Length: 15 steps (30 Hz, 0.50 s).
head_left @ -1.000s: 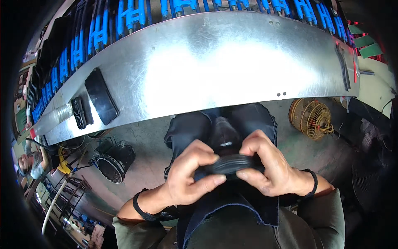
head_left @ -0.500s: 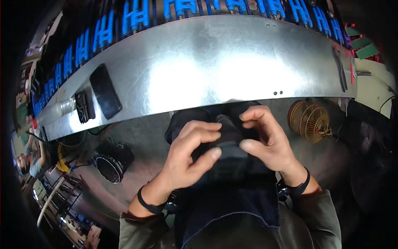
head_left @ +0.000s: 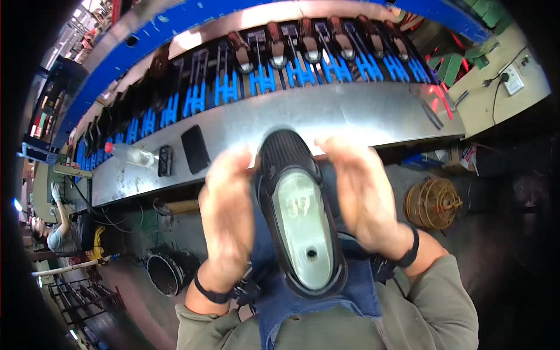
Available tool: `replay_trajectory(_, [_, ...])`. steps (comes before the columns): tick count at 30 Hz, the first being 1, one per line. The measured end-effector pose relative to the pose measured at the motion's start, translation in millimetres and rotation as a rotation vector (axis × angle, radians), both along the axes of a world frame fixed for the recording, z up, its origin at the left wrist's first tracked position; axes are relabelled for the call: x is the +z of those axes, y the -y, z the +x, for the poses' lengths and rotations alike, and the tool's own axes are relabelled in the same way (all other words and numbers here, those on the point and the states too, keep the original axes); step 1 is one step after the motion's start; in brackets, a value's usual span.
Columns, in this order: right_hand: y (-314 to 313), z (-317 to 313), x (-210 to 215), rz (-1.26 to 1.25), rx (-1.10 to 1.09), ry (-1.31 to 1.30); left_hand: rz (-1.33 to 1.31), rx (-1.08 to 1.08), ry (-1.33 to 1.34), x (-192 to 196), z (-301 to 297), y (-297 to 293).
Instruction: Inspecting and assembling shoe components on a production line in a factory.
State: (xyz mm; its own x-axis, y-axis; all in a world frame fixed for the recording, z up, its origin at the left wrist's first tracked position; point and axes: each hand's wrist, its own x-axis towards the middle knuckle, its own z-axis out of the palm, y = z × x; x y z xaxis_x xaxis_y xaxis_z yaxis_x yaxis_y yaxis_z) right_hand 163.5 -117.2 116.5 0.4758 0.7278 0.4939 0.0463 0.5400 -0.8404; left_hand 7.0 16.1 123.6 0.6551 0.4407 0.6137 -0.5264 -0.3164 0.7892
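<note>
Between my hands is a black shoe upper [head_left: 286, 150] with a ribbed, textured toe pointing away from me. It sits around a pale greenish foot-shaped shoe last [head_left: 300, 233], which has a round hole near the heel end. To its left, my left hand [head_left: 227, 201] is held up, blurred by motion, its fingers stretched out. On the other side, my right hand [head_left: 361, 195] is also blurred and has its fingers extended. Neither hand is wrapped around the shoe upper; whether either touches its edge is hard to tell. A blue apron [head_left: 286, 318] lies below the heel.
A metal bench [head_left: 233, 125] crosses in front, bearing a black phone [head_left: 195, 150], a dark case [head_left: 165, 161] and a clear bottle [head_left: 131, 154]. Behind it stand blue racks [head_left: 226, 87] with several shoes. Below are a bucket [head_left: 165, 274] and a wire-caged motor [head_left: 433, 203]. Another person [head_left: 58, 236] is far left.
My view has tilted upward, bringing the racks and the shoe upper's pale underside into sight. My curled hands have straightened and now flank the shoe upper.
</note>
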Motion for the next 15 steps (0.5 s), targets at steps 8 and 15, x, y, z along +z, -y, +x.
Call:
replay_trajectory(8, [4.0,-6.4,-59.7,-0.378,0.267,0.024,-0.521,0.024,-0.151,-79.9,-12.8,42.8])
replay_trajectory(15, [-3.7,-3.6,-103.2,-0.410,0.296,0.012,-0.438,0.126,-0.327,-108.3,-19.4,41.0])
